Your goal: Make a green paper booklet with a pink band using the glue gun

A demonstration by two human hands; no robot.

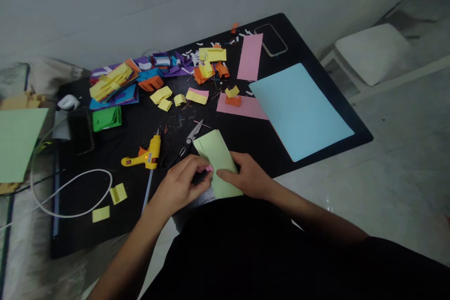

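My right hand [248,176] grips a folded sheet of light green paper [214,143] at its right edge, thumb on top and the other fingers behind it. At the paper's left edge my left hand [184,180] is closed in a pinch. A small bit of pink paper [210,168] shows at its fingertips, against the green sheet. Just beyond my left hand lie scissors [191,137] with dark handles, their blades partly spread. A yellow glue gun [152,152] rests to the left of them, a small orange light glowing on it.
Folded yellow strips [114,82], green paper [107,118] and scraps cover the table's far left. Pink strips [250,56], a light blue sheet [302,110] and a phone [270,40] lie right. A white cable [72,215] loops at left; a white stool [372,51] stands beyond.
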